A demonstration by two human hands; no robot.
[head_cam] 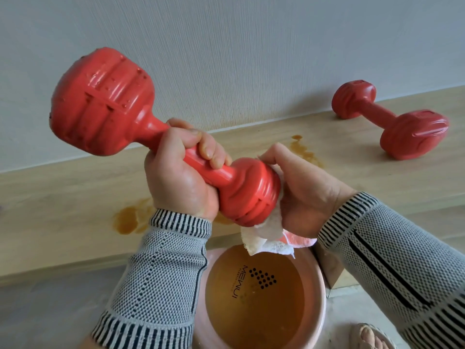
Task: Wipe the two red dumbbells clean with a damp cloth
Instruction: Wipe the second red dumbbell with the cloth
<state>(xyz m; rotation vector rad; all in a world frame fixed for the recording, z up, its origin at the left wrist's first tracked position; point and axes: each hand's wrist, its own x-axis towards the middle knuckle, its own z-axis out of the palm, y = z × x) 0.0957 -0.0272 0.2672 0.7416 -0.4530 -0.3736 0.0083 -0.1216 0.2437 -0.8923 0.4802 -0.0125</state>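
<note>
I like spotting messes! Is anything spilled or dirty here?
Yes. Orange-brown puddles stain the wooden ledge: one beside the left hand's sleeve, another behind the right hand. They match the murky water in the pink basin below, so they look like drips from the cloth.

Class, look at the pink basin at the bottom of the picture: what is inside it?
The pink basin holds brownish water, through which a printed logo on its bottom shows. The left sleeve and the hanging cloth cover part of its rim, so that part cannot be seen.
</note>
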